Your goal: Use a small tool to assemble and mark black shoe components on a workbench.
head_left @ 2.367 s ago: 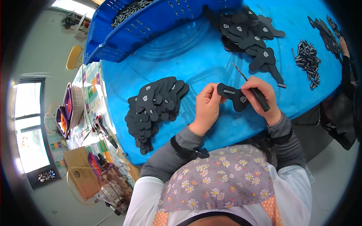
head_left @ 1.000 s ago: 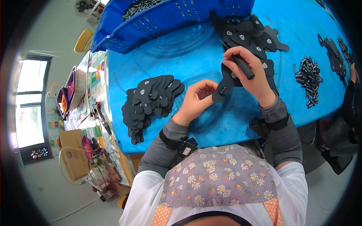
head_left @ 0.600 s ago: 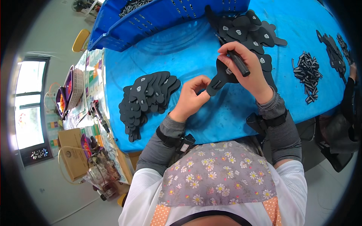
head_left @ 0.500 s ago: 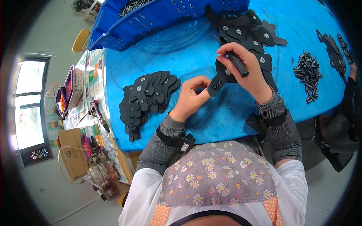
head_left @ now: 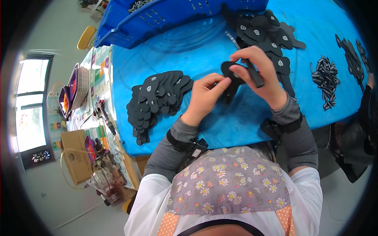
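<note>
A flat black paddle-shaped piece (head_left: 228, 93) hangs tilted between my two hands above the blue-covered table. My left hand (head_left: 206, 94) is closed, its thumb and finger pinching the piece's left edge. My right hand (head_left: 262, 74) holds the piece's other side and also grips a black-handled tool (head_left: 254, 74). This tool looks like a snap-off knife; its slim, segmented silver end (head_left: 232, 38) points up and away from the piece. To the left lies an overlapping heap of similar black pieces (head_left: 157, 94). More black pieces with pale emblems (head_left: 258, 33) are piled beyond my right hand.
A blue slatted crate (head_left: 169, 23) stands at the far left of the table, small dark bits inside. Right of my hands lies a heap of small black-and-silver tubes (head_left: 326, 80). Farther right are more black pieces (head_left: 351, 59) and another person's hand (head_left: 370, 81).
The black piece has turned and tilted between my hands. My left hand has moved from its narrow lower end up to its side. The whole view has shifted slightly.
</note>
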Demonstrator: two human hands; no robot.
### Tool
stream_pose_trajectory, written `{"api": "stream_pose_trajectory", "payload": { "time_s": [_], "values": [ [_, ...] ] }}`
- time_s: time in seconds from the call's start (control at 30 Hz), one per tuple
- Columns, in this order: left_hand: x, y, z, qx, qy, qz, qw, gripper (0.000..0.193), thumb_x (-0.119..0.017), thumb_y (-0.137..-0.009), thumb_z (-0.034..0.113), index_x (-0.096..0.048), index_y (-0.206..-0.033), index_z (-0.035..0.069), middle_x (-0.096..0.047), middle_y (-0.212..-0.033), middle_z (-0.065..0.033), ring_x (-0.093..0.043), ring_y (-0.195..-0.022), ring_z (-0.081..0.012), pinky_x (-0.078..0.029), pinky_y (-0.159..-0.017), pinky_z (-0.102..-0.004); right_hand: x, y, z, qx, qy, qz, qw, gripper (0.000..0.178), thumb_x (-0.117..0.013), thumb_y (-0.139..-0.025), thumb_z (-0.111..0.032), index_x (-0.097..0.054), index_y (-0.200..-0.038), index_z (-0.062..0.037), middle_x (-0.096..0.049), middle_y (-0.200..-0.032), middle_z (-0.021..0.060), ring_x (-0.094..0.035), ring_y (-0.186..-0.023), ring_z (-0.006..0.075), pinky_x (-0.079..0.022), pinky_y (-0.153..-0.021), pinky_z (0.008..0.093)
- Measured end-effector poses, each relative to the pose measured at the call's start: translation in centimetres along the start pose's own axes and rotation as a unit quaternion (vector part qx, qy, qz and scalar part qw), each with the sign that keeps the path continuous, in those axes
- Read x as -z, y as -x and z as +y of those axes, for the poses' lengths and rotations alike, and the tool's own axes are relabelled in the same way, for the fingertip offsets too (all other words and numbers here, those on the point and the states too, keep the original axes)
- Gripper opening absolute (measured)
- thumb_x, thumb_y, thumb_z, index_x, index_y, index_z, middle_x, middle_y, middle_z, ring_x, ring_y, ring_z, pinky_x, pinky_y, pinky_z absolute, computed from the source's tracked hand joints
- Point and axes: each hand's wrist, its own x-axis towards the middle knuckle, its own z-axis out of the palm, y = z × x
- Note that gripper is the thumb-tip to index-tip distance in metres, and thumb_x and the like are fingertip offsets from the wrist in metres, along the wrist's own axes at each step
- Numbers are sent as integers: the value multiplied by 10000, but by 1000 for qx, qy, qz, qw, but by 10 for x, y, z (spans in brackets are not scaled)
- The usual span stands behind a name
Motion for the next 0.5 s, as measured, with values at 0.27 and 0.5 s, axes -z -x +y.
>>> {"api": "stream_pose_trajectory", "payload": {
  "time_s": [0.27, 0.5],
  "values": [
    [8, -5, -4, -33, 147, 285, 947, 170, -613, -878, 162, -631, -879, -7, -578, -727, 27, -436, -611, -17, -328, -542, -177, 4, 7, -15, 135, -46, -40, 989, 236, -550, -589, 65, -580, -803, -28, -533, -648, 78, -503, -565, 231, -408, -517, 317],
    [9, -4, -6, -47, 132, 300, 943, 176, -636, -861, 151, -628, -899, -20, -591, -745, 14, -462, -627, -23, -349, -554, -174, -13, 13, -22, 158, -22, -93, 983, 282, -631, -569, 54, -583, -828, -47, -537, -651, 44, -495, -555, 222, -399, -484, 316]
  ]
}}
